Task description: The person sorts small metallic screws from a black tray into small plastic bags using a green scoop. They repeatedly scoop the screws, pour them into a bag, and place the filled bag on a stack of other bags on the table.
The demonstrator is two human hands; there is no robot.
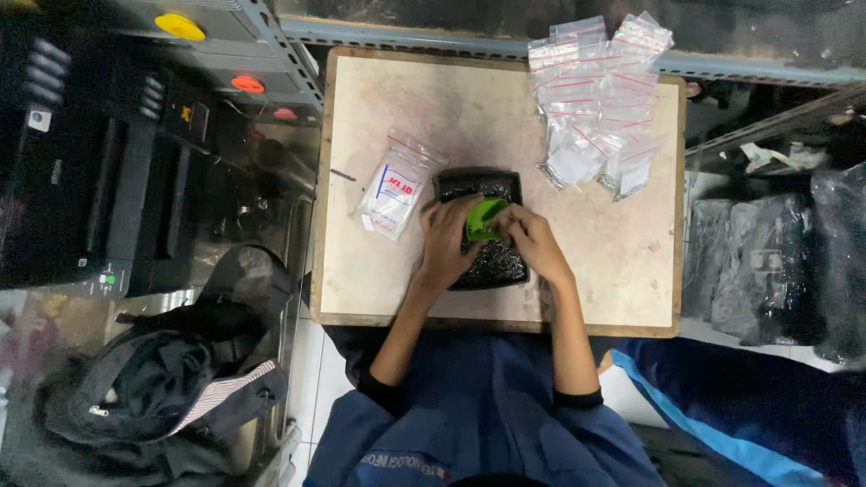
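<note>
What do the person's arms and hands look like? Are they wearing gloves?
No gloves: both hands are bare, the left hand and the right hand. The forearms are bare too. Blue sleeves are pushed up near the elbows, with dark cuffs at their ends.

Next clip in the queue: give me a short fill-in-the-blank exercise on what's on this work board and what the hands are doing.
1. Both hands, the left hand and the right hand, hold a small scoop of ____ colour.
2. The hands work over a ____ tray filled with small dark parts.
3. The single printed bag lies to the ____ of that tray.
4. The pile of clear zip bags has seal strips of ____ colour.

Missing words: green; black; left; red
</note>
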